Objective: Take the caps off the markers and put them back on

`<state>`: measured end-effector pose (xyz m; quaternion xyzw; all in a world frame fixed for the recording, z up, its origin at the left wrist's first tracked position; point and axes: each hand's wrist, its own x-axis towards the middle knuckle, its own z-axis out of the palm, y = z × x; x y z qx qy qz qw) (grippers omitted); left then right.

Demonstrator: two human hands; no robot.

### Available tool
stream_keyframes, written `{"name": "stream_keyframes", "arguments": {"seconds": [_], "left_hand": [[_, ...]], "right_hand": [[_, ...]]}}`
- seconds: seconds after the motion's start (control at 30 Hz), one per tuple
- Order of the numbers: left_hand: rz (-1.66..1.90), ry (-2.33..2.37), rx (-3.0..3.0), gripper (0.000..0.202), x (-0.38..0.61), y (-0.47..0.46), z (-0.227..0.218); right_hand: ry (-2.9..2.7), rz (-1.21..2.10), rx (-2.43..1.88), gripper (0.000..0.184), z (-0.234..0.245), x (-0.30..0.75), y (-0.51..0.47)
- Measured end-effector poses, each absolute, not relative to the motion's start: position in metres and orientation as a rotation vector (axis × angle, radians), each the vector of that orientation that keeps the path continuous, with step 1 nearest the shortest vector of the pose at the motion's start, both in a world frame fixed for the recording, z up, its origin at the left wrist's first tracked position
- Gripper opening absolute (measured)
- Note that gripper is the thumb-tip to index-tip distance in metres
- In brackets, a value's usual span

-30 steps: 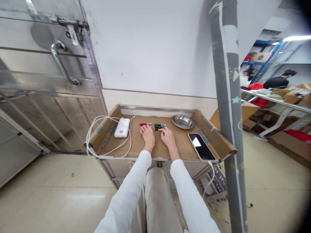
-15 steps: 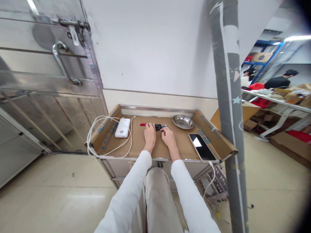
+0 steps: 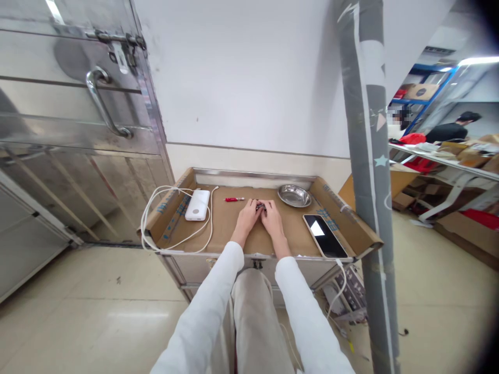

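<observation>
My left hand and my right hand meet over the middle of the cardboard-lined tabletop. Between them they grip black pens, mostly covered by the fingers, so I cannot tell how many. Both hands are closed around the pens' ends. A red pen lies apart on the cardboard, a little left of my left hand and farther back. To the right of my right hand sits a shallow round metal dish.
A white power bank with a looped white cable lies at the left. At the front right is a phone with a cable plugged in. A grey wrapped pole rises beside the right edge. Two people are in the background.
My left hand has moved right, away from the red pen, toward my right hand. The black pens, previously lying flat in view beside the red one, are now gathered between both hands.
</observation>
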<state>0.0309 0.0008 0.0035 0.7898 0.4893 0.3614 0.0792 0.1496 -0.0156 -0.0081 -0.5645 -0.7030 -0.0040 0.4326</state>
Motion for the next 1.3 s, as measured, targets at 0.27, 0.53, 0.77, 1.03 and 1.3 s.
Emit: {"name": "stream_keyframes", "arguments": {"seconds": [0.27,0.53,0.77,1.03,1.3], "left_hand": [[1.336,1.229,2.221,0.007,0.032,0.006,-0.004],[1.533,1.15,2.177,0.009,0.031,0.005,-0.001],[1.588,1.179,2.185,0.015,0.031,0.005,-0.001],[1.584,1.113,2.181,0.02,0.03,0.003,0.001],[1.552,1.143,2.109,0.019,0.03,0.001,0.005]], "right_hand": [[-1.71,-0.046,-1.541,0.031,-0.008,0.151,-0.018],[-1.7,0.038,-1.572,0.028,-0.012,0.151,-0.014],[-1.672,0.082,-1.458,0.029,-0.016,0.153,-0.01],[-1.657,0.132,-1.432,0.031,-0.017,0.154,-0.008],[-1.651,0.141,-1.386,0.03,-0.02,0.154,-0.007]]}}
